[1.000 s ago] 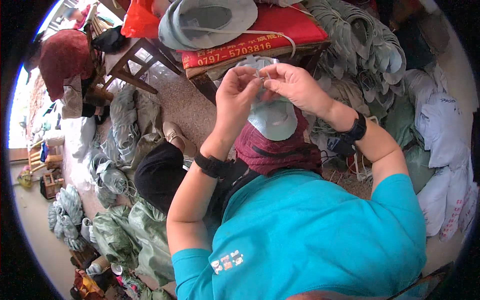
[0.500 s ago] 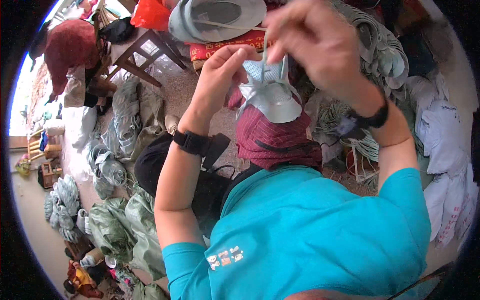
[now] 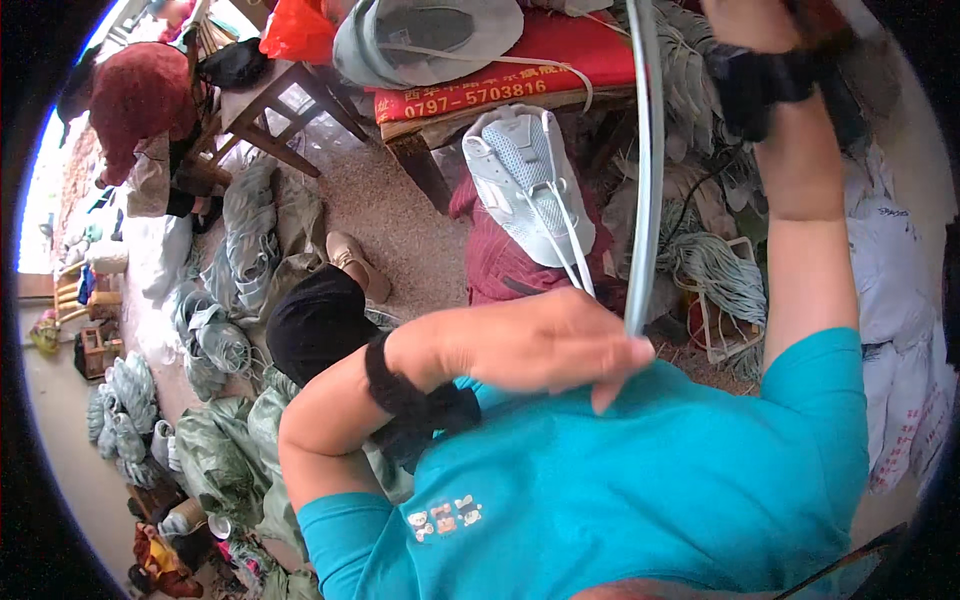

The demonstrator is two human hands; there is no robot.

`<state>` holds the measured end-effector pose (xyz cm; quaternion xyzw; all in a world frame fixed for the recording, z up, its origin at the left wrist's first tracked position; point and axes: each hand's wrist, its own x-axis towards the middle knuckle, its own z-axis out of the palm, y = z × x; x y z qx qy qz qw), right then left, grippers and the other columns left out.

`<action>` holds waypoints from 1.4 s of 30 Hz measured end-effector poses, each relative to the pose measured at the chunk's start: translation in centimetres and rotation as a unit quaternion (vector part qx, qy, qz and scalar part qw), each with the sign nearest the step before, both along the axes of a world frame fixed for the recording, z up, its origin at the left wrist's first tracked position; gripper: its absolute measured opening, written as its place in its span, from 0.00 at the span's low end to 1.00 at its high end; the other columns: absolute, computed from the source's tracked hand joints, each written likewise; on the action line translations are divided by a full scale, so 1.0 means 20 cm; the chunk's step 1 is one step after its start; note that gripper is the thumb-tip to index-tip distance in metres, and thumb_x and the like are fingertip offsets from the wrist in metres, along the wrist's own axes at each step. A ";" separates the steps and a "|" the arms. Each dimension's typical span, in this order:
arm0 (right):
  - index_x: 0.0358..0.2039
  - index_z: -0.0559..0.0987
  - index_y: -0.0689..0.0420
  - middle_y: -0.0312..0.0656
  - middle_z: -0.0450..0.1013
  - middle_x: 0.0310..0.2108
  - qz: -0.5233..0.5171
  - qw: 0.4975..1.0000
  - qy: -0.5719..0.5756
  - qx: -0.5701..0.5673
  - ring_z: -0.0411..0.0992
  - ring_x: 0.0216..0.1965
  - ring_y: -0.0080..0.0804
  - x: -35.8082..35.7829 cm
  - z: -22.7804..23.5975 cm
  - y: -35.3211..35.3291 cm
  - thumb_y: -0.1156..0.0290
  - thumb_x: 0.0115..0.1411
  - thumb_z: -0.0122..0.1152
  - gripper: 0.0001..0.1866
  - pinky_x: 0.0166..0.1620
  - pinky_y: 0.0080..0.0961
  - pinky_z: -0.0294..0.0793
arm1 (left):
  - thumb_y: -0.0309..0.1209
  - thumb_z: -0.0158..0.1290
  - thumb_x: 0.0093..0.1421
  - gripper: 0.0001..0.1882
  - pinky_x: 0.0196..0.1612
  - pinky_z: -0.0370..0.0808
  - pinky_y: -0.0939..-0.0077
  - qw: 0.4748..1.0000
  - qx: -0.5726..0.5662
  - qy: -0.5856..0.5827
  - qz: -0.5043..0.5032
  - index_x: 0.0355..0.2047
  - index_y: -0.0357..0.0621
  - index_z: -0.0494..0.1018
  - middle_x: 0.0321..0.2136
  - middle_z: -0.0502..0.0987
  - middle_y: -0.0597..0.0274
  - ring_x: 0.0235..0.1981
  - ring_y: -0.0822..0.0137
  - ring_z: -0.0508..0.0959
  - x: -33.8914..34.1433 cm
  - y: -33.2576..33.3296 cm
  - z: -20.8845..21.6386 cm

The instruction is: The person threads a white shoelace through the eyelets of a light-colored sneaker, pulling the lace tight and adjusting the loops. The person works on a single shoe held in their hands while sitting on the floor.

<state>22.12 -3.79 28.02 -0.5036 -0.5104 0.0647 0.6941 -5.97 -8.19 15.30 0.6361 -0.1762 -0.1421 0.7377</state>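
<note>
A pale grey-blue mesh shoe upper (image 3: 515, 165) lies on the maroon striped cloth (image 3: 500, 270) over my lap, its white lace strands (image 3: 562, 235) running down to my left hand. My left hand (image 3: 540, 342) is closed at the strands, low in front of my shirt and slightly blurred. From its fingertips a long pale lace (image 3: 646, 150) stretches up past the upper edge. My right hand (image 3: 752, 22) is raised at the upper right, cut off by the picture edge, so its fingers are hidden.
Beyond the upper stands a wooden stool (image 3: 420, 165) with a red printed cover (image 3: 490, 88). A larger grey shoe piece (image 3: 430, 40) rests on it with a loose lace. Bundled laces (image 3: 715, 285) hang at right, near white sacks (image 3: 890, 270). Green sacks (image 3: 225, 450) lie at left.
My left hand has dropped from the upper toward my shirt, and my right has swung up and right. The upper now lies unheld on the cloth, laces drawn out.
</note>
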 end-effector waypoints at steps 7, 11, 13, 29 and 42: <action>0.32 0.75 0.61 0.36 0.74 0.27 0.051 0.963 -0.076 -0.254 0.74 0.25 0.23 -0.07 -0.52 -0.19 0.79 0.62 0.53 0.03 0.28 0.20 0.75 | 0.34 0.42 0.69 0.20 0.25 0.69 0.68 0.929 0.147 -0.298 0.164 0.23 0.36 0.71 0.17 0.73 0.58 0.19 0.61 0.72 0.10 0.10 0.26; 0.34 0.78 0.61 0.39 0.73 0.25 0.003 0.883 -0.376 -0.281 0.72 0.28 0.24 -0.09 -0.72 -0.42 0.69 0.61 0.55 0.08 0.35 0.24 0.72 | 0.39 0.37 0.69 0.23 0.22 0.61 0.77 0.895 0.087 -0.145 0.413 0.21 0.39 0.70 0.15 0.67 0.66 0.16 0.73 0.64 0.18 0.32 0.25; 0.32 0.77 0.62 0.43 0.72 0.24 0.190 0.859 -0.283 -0.381 0.70 0.26 0.25 -0.21 -0.71 -0.52 0.70 0.59 0.55 0.08 0.32 0.26 0.71 | 0.41 0.34 0.71 0.25 0.22 0.55 0.77 0.914 -0.137 -0.132 0.359 0.19 0.42 0.65 0.12 0.58 0.69 0.14 0.74 0.57 0.25 0.39 0.19; 0.30 0.72 0.59 0.46 0.73 0.23 0.021 0.904 -0.313 -0.290 0.75 0.25 0.48 -0.60 -1.17 -0.55 0.71 0.52 0.61 0.08 0.29 0.41 0.74 | 0.40 0.35 0.70 0.24 0.22 0.55 0.78 0.883 -0.092 -0.133 0.440 0.20 0.42 0.68 0.14 0.60 0.69 0.15 0.76 0.57 0.36 0.31 0.10; 0.31 0.75 0.62 0.37 0.66 0.34 0.218 0.930 -0.169 -0.245 0.65 0.42 0.29 -0.44 -0.88 -0.51 0.72 0.63 0.53 0.07 0.50 0.30 0.64 | 0.38 0.38 0.69 0.17 0.24 0.57 0.79 0.882 -0.229 -0.094 0.400 0.29 0.39 0.67 0.18 0.61 0.68 0.16 0.76 0.58 0.18 0.39 0.24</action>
